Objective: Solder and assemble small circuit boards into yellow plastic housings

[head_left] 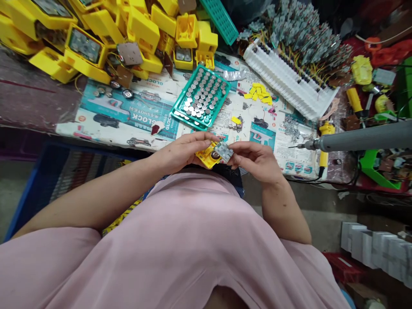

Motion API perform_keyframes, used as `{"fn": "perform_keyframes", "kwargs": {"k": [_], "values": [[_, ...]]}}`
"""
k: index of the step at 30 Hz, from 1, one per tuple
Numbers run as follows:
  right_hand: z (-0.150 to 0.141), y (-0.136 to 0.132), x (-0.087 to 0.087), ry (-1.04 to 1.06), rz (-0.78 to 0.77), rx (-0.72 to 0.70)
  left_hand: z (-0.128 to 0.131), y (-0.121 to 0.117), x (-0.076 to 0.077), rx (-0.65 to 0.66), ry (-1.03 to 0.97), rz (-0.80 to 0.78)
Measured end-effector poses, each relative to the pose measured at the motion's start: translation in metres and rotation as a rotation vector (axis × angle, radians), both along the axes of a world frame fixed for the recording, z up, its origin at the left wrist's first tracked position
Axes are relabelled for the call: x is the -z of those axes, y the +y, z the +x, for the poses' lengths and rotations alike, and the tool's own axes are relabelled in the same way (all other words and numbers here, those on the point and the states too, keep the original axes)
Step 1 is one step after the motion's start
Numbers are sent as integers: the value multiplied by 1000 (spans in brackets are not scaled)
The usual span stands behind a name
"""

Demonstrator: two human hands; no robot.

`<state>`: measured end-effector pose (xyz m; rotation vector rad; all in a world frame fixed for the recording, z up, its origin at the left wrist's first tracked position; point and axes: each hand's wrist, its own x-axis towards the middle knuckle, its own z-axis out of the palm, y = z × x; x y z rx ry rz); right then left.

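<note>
Yellow casing point(207, 160) in left hand point(180, 152) — grey board point(224, 151) in right hand point(260, 161).

At the near edge of the bench point(38, 98), a small housing point(206, 160) sits in the left hand point(185, 152), a circuit board point(225, 151) in the right hand point(257, 161). Beyond them lies a tray point(205, 125) with round cells point(202, 92) in it — heaped casings point(141, 32) far left, a rack point(286, 81) far right, small tabs point(259, 92) between tray and rack. Screws point(291, 128) lie nearer than the rack. A crate point(24, 193) stands below, left; boxes point(368, 244) near right.
</note>
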<state>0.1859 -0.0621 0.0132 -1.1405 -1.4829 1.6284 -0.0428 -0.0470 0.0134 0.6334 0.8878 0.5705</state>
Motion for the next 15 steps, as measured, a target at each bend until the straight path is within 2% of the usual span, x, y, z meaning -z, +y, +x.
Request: {"fn": "perform_keyframes", "kwargs": {"k": [3,8,15], "values": [[-4,0,0,46,-105,94,0,1,1,36,43,45],[-11,4,3,-38,-96,289,0,0,6,89,93,133],[-10,7,8,-7,-109,301,-4,0,4,119,144,169]]}}
